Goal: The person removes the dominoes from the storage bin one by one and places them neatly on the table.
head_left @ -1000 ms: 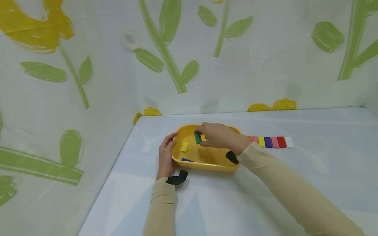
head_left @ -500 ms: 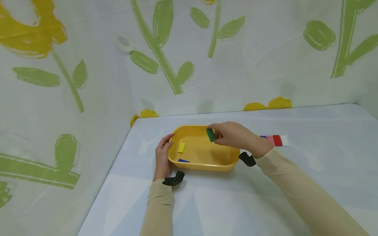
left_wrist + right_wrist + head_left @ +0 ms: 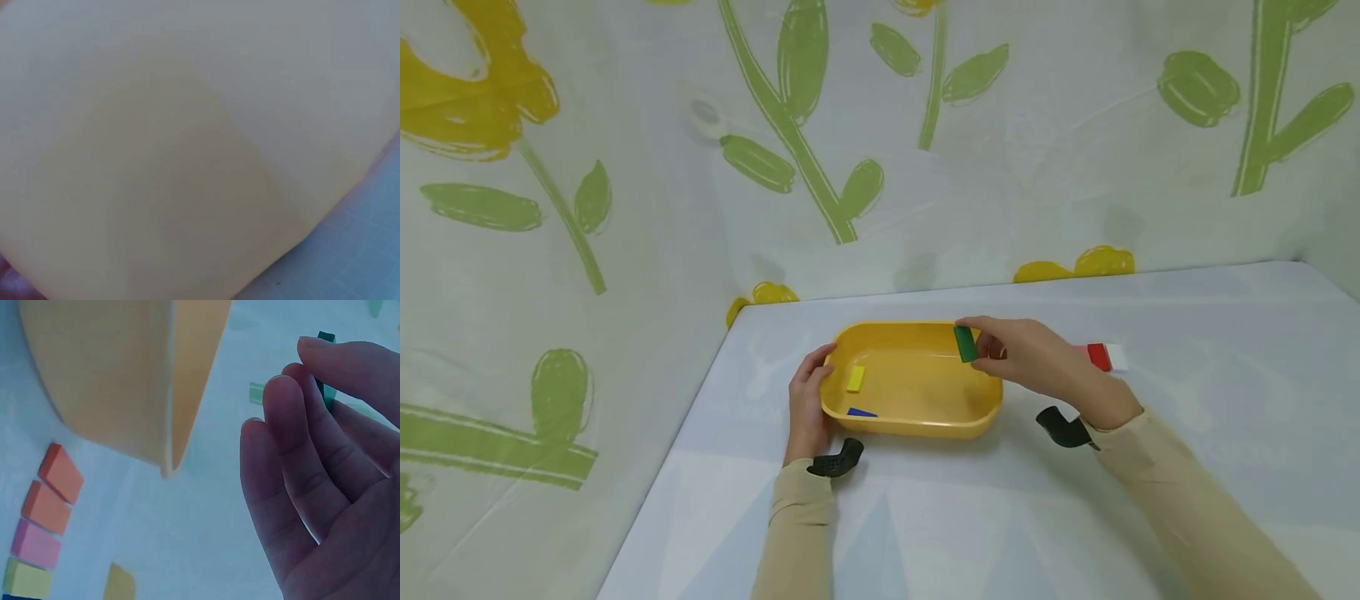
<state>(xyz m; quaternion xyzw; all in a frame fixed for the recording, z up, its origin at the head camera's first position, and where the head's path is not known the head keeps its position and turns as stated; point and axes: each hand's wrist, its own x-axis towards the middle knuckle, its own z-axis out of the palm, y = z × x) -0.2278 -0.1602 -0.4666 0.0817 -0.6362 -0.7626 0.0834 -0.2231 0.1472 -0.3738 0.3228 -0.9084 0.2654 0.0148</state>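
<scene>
Pinched between the thumb and fingertips of my right hand (image 3: 1022, 354) is a green domino block (image 3: 966, 343), held over the right end of a yellow plastic tub (image 3: 917, 429). In the right wrist view the green block shows edge-on behind the fingers. My left hand (image 3: 807, 408) grips the tub's left end, fingers along its outer side and their tips at the rim. Inside the tub lie a yellow domino block (image 3: 856, 379) and a blue domino block (image 3: 861, 412). The tub wall (image 3: 156, 156) fills most of the left wrist view.
Right of the tub, a row of coloured blocks lies on the pale table, partly behind my right hand; a red block (image 3: 1100, 357) and a white block (image 3: 1117, 357) show at its end. Orange blocks (image 3: 61, 473) begin the row near the tub. A flower-printed cloth (image 3: 1000, 183) hangs behind.
My right hand has moved right with the green block, from the tub's middle to above its right end. More of the tub's inside shows. The left hand keeps its grip.
</scene>
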